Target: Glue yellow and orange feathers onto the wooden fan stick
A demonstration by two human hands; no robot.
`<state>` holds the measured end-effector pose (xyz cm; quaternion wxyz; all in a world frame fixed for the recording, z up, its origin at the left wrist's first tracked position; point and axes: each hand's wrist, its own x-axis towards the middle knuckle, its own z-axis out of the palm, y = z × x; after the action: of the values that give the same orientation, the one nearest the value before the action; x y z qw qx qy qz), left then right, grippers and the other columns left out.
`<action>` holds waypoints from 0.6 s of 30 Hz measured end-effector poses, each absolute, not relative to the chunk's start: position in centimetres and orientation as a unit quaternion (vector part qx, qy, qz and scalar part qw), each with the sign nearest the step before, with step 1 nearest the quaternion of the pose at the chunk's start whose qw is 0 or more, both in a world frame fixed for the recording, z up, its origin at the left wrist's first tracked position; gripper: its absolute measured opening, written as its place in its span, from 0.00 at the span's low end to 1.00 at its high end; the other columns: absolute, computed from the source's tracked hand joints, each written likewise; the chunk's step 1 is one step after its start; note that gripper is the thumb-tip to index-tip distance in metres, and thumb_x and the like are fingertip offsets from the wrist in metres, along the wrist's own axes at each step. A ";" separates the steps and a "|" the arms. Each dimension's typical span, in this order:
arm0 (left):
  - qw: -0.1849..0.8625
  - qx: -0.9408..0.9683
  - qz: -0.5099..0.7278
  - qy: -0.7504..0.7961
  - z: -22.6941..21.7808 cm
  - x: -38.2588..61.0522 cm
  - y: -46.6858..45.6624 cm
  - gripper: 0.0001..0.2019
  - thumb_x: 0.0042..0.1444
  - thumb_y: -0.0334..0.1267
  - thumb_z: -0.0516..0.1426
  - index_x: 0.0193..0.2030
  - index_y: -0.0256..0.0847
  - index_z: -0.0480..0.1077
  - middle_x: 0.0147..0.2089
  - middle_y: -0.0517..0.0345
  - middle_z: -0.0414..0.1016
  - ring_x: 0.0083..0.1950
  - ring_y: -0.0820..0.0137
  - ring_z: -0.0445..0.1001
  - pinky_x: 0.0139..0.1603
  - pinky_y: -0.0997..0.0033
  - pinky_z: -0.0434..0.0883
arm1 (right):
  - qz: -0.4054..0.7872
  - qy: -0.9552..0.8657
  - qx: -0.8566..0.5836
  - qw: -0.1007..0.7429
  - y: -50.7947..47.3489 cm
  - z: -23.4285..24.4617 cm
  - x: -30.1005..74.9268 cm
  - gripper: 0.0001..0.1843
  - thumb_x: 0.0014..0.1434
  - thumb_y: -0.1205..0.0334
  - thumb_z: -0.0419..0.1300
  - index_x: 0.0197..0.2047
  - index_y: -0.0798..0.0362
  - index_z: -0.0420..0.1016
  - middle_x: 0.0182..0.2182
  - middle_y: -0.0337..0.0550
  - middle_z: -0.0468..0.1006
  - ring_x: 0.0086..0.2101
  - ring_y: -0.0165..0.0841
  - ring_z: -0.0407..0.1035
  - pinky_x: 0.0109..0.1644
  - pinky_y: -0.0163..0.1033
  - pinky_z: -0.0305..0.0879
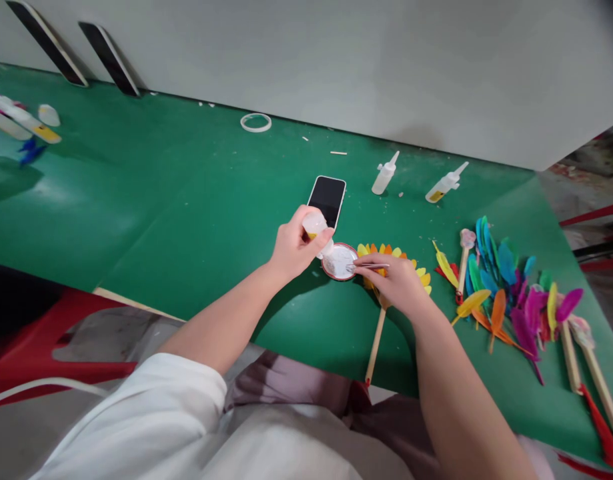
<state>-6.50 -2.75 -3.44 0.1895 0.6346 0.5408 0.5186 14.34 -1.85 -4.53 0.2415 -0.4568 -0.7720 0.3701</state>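
My left hand is wrapped round a small translucent squeeze bottle, tilted with its lower end over a round white dish with a red rim. In my right hand is a pair of metal tweezers, pinched between the fingers, with the tips at the dish. Under and beside that hand lies a feather fan with yellow and orange feathers and a wooden handle pointing toward me. My fingers hide part of the bottle and of the fan.
A phone lies behind the dish. Two glue bottles stand farther back, near a tape ring. Loose coloured feathers and wooden handles are at right. Two more phones lean on the wall.
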 end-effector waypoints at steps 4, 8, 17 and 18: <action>0.207 0.636 0.509 0.541 -3.5 -6.6 -2.7 0.13 0.53 0.50 0.55 0.34 0.42 0.63 0.24 0.63 0.66 0.22 0.77 0.62 0.22 0.76 0.60 | 0.378 -0.761 -0.460 0.258 -1.9 -4.5 14.3 0.08 0.54 0.58 0.59 0.35 0.49 0.78 0.36 0.41 0.81 0.35 0.36 0.76 0.42 0.42 0.71; 0.229 0.644 0.493 0.539 -3.5 -6.5 -2.6 0.14 0.53 0.51 0.55 0.33 0.42 0.63 0.24 0.63 0.66 0.22 0.76 0.61 0.22 0.76 0.60 | 0.387 -0.732 -0.478 0.293 -2.0 -4.3 14.2 0.07 0.53 0.58 0.60 0.32 0.49 0.79 0.33 0.41 0.81 0.35 0.37 0.76 0.41 0.41 0.72; 0.276 0.642 0.487 0.524 -3.9 -6.5 -2.5 0.14 0.54 0.50 0.55 0.34 0.41 0.64 0.26 0.62 0.66 0.24 0.76 0.62 0.23 0.76 0.60 | 0.398 -0.710 -0.488 0.315 -2.1 -4.3 14.1 0.07 0.51 0.58 0.61 0.30 0.50 0.80 0.32 0.41 0.81 0.34 0.37 0.76 0.40 0.42 0.73; 0.287 0.635 0.493 0.521 -3.9 -6.5 -2.5 0.14 0.54 0.51 0.55 0.35 0.41 0.64 0.26 0.62 0.66 0.24 0.76 0.62 0.23 0.76 0.60 | 0.408 -0.699 -0.487 0.328 -2.1 -4.2 14.1 0.07 0.51 0.58 0.62 0.30 0.50 0.80 0.32 0.42 0.81 0.34 0.38 0.76 0.40 0.42 0.73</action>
<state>-6.52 -2.46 -3.91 0.2867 0.6349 0.5208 0.4934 14.06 -2.08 -4.24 0.3279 -0.4875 -0.6989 0.4079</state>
